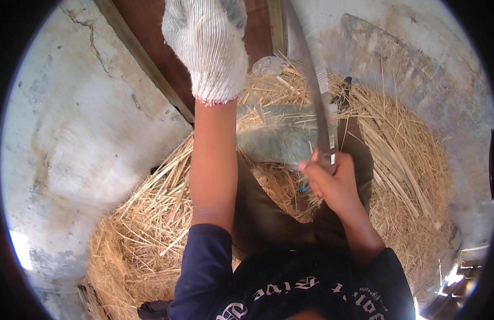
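My right hand (335,181) is bare and closed round the lower end of a long, dark, slightly curved machete (317,80). The blade points up and away past the top edge, smeared by motion, with a pale striped band along its right side. Stretched far forward, my left hand (207,48) wears a white knitted glove with grey patches. It looks bunched into a fist, but the top edge cuts off the fingers and whatever they grip. A greenish-grey slab (279,141) lies between my knees, just beyond my right hand.
Pale shavings and split strips (151,229) heap around my legs on both sides. Longer flat strips (396,165) lie at the right. Stained walls (71,133) curve round the space, and a brown door panel (151,37) stands ahead. A small blue scrap (303,188) lies below the slab.
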`<state>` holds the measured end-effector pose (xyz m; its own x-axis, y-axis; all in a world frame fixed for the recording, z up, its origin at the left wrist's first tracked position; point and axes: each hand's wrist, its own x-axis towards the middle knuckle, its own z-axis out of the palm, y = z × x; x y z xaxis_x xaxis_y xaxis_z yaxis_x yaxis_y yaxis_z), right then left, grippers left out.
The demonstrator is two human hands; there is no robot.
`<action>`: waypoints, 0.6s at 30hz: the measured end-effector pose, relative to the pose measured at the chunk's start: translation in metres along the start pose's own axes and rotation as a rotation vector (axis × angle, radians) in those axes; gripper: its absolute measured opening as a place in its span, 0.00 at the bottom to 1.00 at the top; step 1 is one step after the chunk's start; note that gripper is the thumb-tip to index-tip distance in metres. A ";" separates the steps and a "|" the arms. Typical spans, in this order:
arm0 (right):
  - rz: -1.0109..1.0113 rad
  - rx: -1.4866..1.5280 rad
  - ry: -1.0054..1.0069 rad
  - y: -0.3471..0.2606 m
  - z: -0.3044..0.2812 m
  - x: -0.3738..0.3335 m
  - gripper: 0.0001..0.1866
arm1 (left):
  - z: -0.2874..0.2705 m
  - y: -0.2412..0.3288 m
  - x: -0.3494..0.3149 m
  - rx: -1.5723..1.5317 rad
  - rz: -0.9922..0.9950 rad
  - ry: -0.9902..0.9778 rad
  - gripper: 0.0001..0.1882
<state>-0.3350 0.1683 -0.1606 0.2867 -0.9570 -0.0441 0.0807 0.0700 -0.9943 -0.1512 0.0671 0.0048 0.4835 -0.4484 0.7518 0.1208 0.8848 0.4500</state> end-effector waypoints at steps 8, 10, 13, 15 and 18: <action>0.178 -0.391 -0.036 0.089 0.029 0.015 0.15 | -0.006 0.011 0.005 0.005 0.065 0.034 0.27; 0.303 -0.368 0.023 0.101 0.023 0.011 0.16 | -0.008 0.018 0.008 -0.076 0.029 -0.129 0.27; 0.201 -0.342 0.007 0.089 0.016 0.008 0.15 | -0.003 0.023 0.000 -0.062 0.010 -0.046 0.22; 0.215 -0.272 -0.047 0.070 0.022 0.005 0.14 | 0.002 0.026 -0.004 -0.026 0.036 -0.019 0.21; 0.097 -0.262 -0.031 0.049 0.034 0.000 0.13 | 0.008 0.029 -0.005 -0.033 0.109 -0.045 0.20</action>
<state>-0.2982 0.1816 -0.2061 0.3102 -0.9402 -0.1409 -0.1966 0.0815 -0.9771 -0.1571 0.0937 0.0176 0.4562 -0.3542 0.8163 0.0986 0.9318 0.3492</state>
